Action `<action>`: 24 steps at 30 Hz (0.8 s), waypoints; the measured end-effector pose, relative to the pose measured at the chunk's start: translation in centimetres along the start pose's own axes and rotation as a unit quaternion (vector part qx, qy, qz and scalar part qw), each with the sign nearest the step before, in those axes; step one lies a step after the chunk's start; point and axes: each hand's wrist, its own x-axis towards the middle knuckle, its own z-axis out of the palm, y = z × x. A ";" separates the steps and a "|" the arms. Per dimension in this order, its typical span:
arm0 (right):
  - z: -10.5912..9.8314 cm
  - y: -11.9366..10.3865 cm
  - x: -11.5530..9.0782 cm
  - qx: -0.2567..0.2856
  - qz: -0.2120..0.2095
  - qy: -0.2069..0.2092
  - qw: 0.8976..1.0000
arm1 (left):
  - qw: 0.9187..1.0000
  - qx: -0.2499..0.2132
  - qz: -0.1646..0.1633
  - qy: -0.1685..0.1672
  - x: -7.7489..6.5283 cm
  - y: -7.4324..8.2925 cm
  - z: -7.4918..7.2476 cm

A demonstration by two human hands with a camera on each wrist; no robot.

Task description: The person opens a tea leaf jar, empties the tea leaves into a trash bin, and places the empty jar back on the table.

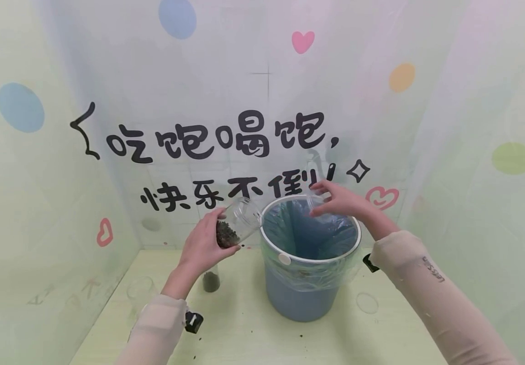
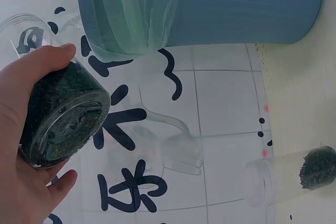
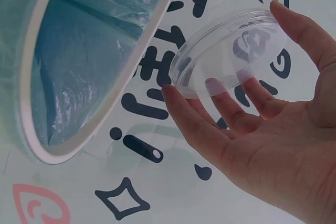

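My left hand grips a clear jar partly filled with dark, dried leaf-like bits. The jar lies tilted, its mouth pointing right toward the rim of a blue bin. In the left wrist view, the dark bits lie against the jar's bottom end. My right hand holds a clear round lid by its edge over the back of the bin, thumb on one side and fingers on the other. A thin translucent bag lines the bin and folds over its white rim.
Behind my left hand stands another clear jar with dark bits at its bottom. A clear, faint container stands by my left forearm. A clear disc lies right of the bin. Dark specks dot the pale table; a printed sheet rises behind.
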 end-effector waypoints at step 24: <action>-1.7 4.8 -2.2 0.021 0.060 0.015 0.998 | 1.000 -0.007 -0.006 -0.003 0.0 0.1 0.0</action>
